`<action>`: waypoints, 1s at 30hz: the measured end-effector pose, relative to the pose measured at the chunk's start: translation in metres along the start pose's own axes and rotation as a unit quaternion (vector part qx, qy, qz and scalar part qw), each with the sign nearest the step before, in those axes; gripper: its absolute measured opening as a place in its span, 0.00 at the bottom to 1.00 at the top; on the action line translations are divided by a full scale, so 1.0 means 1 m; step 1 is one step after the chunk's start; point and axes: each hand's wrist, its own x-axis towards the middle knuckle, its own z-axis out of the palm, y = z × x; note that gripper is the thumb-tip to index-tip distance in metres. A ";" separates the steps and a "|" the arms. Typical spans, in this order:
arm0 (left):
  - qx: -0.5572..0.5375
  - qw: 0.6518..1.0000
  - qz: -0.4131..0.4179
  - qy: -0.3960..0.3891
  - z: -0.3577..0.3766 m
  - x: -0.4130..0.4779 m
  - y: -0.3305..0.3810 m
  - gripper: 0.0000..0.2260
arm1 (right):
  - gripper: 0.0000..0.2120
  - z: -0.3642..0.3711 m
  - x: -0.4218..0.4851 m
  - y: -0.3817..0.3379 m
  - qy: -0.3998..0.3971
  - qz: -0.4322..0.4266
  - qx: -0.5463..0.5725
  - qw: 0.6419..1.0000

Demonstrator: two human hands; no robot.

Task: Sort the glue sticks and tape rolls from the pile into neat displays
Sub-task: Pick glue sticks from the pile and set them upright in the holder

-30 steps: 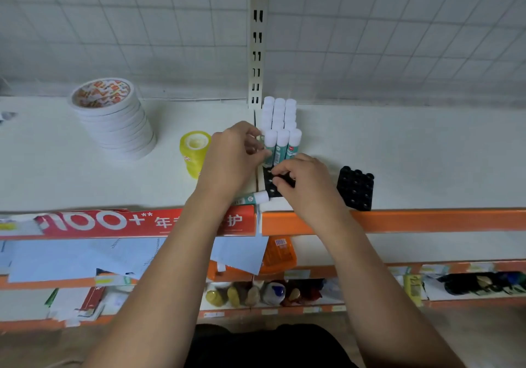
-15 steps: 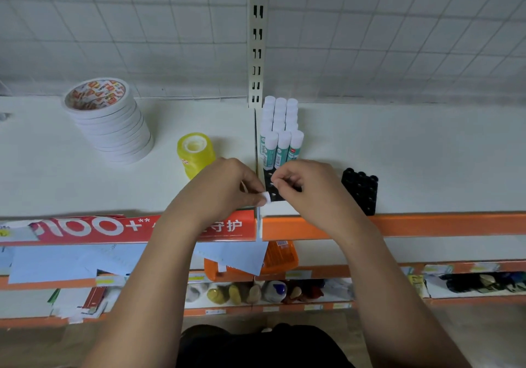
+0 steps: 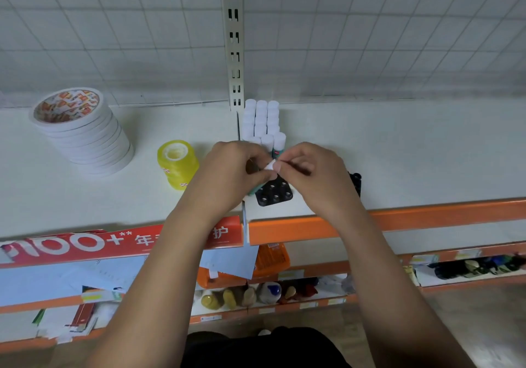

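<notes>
Both hands moved back from the shelf's front edge since half a second ago and now sat over the black tray (image 3: 274,192), taking the glue stick (image 3: 270,165) with them. Left hand (image 3: 230,174): grip curled round the stick's teal body, which slanted down under the palm to the tray's left edge. Right hand (image 3: 316,177): grip narrow, thumb and fingertip pinching the stick's white cap above the tray's far side. The stick was tilted, cap uppermost, not seated in any tray hole; six empty holes showed at the tray's near end. Standing glue sticks (image 3: 262,117) filled rows behind the tray, white caps up, running back to the slotted post (image 3: 234,40). Yellow tape roll (image 3: 178,165) stood left of the tray, apart from it. Stack of white tape rolls (image 3: 82,134) was further left, well apart. Second black tray (image 3: 355,181) lay right of the tray, mostly hidden by the right hand. All sat on the white shelf (image 3: 412,154). Red banner (image 3: 85,245) hung along the shelf edge, below-left of the tray.
</notes>
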 end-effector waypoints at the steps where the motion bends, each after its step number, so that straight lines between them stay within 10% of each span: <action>1: 0.001 1.000 0.002 0.003 0.000 0.000 0.001 0.06 | 0.02 -0.002 0.002 -0.002 0.011 0.000 0.011 1.000; 30: 0.078 0.995 -0.059 -0.026 0.023 -0.010 -0.005 0.01 | 0.02 0.006 0.010 -0.001 0.095 -0.119 -0.064 0.986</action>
